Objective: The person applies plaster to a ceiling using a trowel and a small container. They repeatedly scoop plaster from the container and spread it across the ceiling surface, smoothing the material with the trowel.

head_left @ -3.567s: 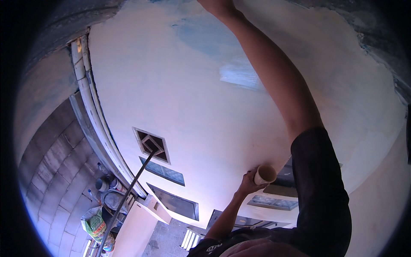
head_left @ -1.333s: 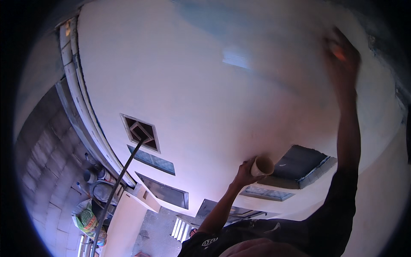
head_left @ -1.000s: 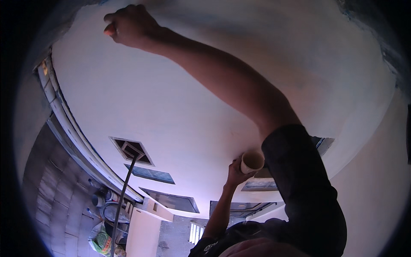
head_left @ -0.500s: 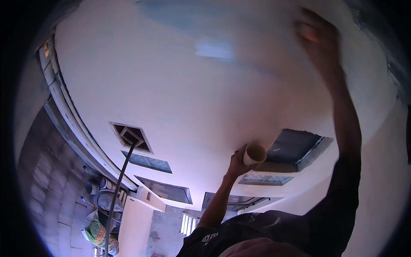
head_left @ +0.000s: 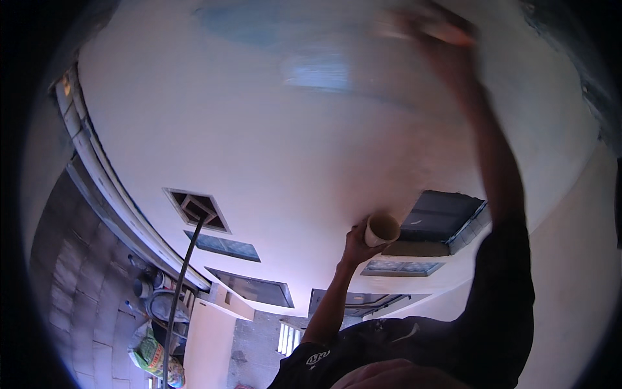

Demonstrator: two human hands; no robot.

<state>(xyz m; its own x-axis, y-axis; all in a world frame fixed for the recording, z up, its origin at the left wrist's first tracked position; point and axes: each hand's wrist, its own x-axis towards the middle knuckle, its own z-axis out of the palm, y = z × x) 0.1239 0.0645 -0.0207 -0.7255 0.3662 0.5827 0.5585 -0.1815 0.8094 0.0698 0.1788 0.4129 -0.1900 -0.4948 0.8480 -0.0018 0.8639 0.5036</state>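
Closed around a small cream-coloured round cup (head_left: 381,229), the grip of the left hand (head_left: 356,241) wraps the cup's side from below and from the left, with the fingers curled together on it. This cup is tilted so that its open round mouth faces the camera, and its inside looks pale tan and empty as far as one can see. It is held up close under the white plastered ceiling (head_left: 259,168), near the dark rectangular opening (head_left: 440,217) at the ceiling's right edge.

Right hand (head_left: 431,29) is raised high to the ceiling near its far upper edge, and it is strongly blurred. It seems to press something small and orange-pink against the surface, but I cannot tell what it is, nor if the grip is closed or apart. Beside this hand, the ceiling carries a blue-grey patch (head_left: 311,68), darker than the white around it. Both arms wear a black sleeve (head_left: 499,305).
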